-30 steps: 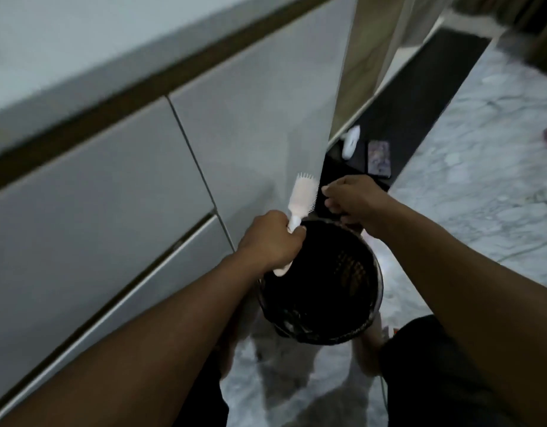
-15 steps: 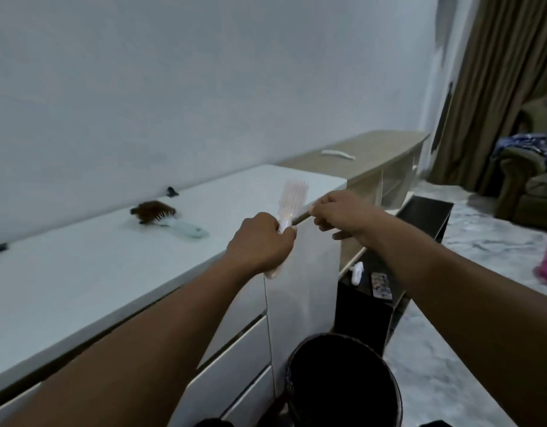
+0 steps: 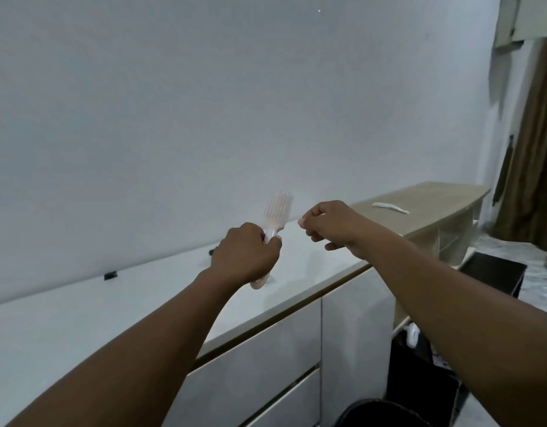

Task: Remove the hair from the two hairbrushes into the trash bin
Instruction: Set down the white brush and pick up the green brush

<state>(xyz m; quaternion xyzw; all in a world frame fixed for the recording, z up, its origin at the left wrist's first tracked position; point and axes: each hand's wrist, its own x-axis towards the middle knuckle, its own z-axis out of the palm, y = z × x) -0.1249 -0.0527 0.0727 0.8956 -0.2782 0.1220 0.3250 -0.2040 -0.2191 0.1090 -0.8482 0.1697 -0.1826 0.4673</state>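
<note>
My left hand grips the handle of a pale pink-white hairbrush and holds it upright over the white cabinet top. No hair shows in its bristles. My right hand hovers just right of the brush head, its fingers curled and pinched together, and I see nothing in it. The black trash bin shows only its rim at the bottom edge, below my right forearm. The other brush is hidden behind my left hand; only a dark speck peeks out there.
A small black item lies on the cabinet top near the wall. To the right stands a lower wooden shelf with a white strip on it. A black box sits on the marble floor, and brown curtains hang at far right.
The view has swung up from the trash bin to the cabinet top and wall. Both hands rose with the brush, away from the bin, and the right hand has drawn slightly apart from the brush.
</note>
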